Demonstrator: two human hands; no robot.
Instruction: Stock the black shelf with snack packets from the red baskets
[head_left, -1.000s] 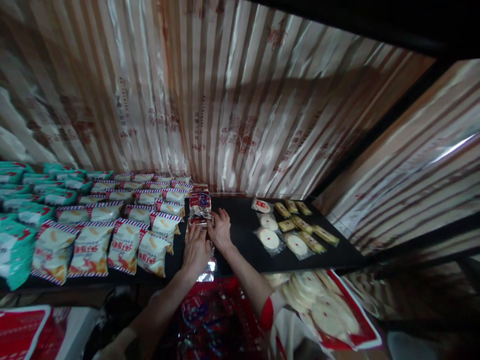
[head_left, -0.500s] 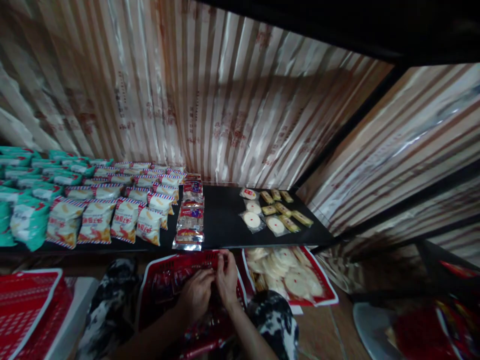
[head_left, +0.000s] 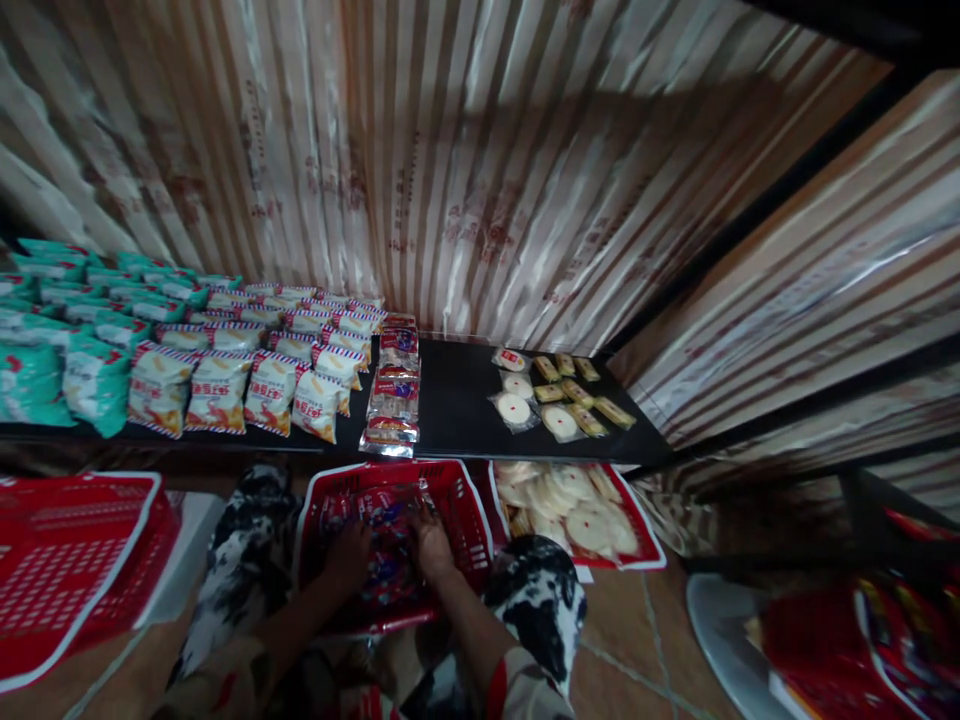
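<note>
Both of my hands are down inside a red basket [head_left: 471, 500] between my knees. It holds several shiny red and purple snack packets [head_left: 386, 515]. On the left side of the basket, my left hand [head_left: 351, 556] reaches in among the packets; its fingers are dark and blurred. My right hand [head_left: 433, 545] is at the right side, its fingers bent around a packet whose shiny clear end shows above them. Just beyond the basket, a row of matching silver and red packets [head_left: 394, 400] lies on the black shelf [head_left: 454, 400].
White striped snack bags [head_left: 217, 390] and green bags [head_left: 96, 385] fill the shelf's left. Round white wrapped cakes [head_left: 514, 408] and small yellow packets [head_left: 613, 412] lie right. A basket of round cakes [head_left: 596, 527] stands on the floor; another red basket [head_left: 67, 570] is left.
My hands were close together above the basket's far side; now they are apart and lower, among the packets. The view has tilted down, showing more of the basket and floor.
</note>
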